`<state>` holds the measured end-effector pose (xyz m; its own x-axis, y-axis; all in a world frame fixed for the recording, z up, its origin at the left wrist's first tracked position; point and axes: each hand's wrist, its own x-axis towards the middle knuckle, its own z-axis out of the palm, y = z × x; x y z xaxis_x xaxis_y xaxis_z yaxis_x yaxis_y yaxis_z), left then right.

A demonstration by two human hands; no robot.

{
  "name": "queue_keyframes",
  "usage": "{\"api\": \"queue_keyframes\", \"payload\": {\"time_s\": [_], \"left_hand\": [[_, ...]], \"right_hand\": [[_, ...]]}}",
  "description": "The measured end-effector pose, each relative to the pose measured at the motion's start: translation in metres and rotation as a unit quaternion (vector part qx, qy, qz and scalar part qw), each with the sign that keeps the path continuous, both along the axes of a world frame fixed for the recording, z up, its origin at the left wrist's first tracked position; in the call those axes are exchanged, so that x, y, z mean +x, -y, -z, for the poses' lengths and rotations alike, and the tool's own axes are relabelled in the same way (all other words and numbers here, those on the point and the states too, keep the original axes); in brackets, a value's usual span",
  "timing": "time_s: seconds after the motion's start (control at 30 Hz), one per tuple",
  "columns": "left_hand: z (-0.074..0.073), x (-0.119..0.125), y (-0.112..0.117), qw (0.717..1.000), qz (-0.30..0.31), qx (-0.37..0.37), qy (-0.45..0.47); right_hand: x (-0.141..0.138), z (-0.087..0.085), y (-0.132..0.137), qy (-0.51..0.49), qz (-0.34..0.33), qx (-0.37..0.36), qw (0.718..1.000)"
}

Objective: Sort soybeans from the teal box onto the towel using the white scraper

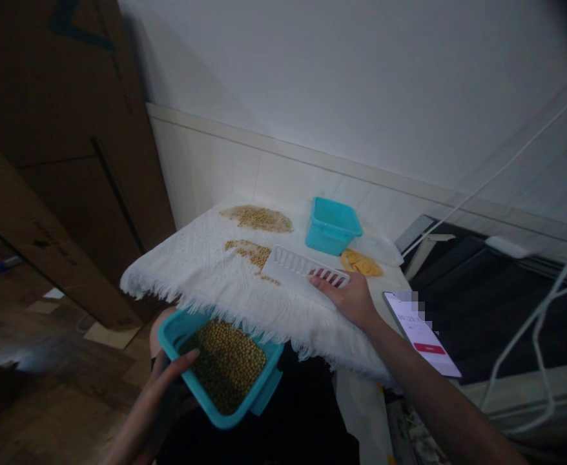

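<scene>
My left hand (160,394) grips the near-left rim of a teal plastic tub (264,387) full of small tan beans (225,365), held just below the front edge of a small table. My right hand (349,298) rests on the table's white fringed cloth (201,268), its fingers closed on a white slotted plastic scraper (296,268). The scraper's far end sits beside a small patch of beans (252,252). A larger pile of beans (259,218) lies further back on the cloth.
An empty teal tub (332,225) stands at the back of the cloth, with a yellow pile (361,263) beside it. A phone (422,332) with a lit screen lies to the right. Cardboard boxes (61,148) stand left; white cables (535,323) hang right.
</scene>
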<state>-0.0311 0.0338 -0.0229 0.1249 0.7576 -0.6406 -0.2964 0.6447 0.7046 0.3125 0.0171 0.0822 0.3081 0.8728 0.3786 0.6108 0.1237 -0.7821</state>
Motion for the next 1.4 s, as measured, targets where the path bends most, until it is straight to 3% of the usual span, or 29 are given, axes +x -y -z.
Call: {"api": "queue_keyframes", "payload": {"time_s": [0.3, 0.6, 0.73, 1.13, 1.4], "left_hand": [[0.009, -0.001, 0.002, 1.0, -0.005, 0.012, 0.015], [-0.017, 0.011, 0.019, 0.998, 0.0, 0.041, 0.044], [-0.01, 0.009, 0.014, 1.0, -0.001, 0.011, 0.017], [0.006, 0.007, 0.008, 1.0, -0.007, 0.019, 0.018], [-0.002, 0.008, 0.01, 1.0, 0.001, 0.013, 0.011]], "right_hand": [[-0.012, -0.002, 0.008, -0.008, -0.011, -0.017, 1.0], [-0.011, 0.0, 0.014, -0.012, -0.013, -0.008, 1.0], [-0.009, 0.0, 0.02, -0.026, -0.017, -0.006, 0.999], [-0.014, -0.005, 0.011, -0.026, -0.053, -0.032, 0.998], [-0.02, -0.005, 0.006, -0.007, -0.06, -0.054, 0.997]]}}
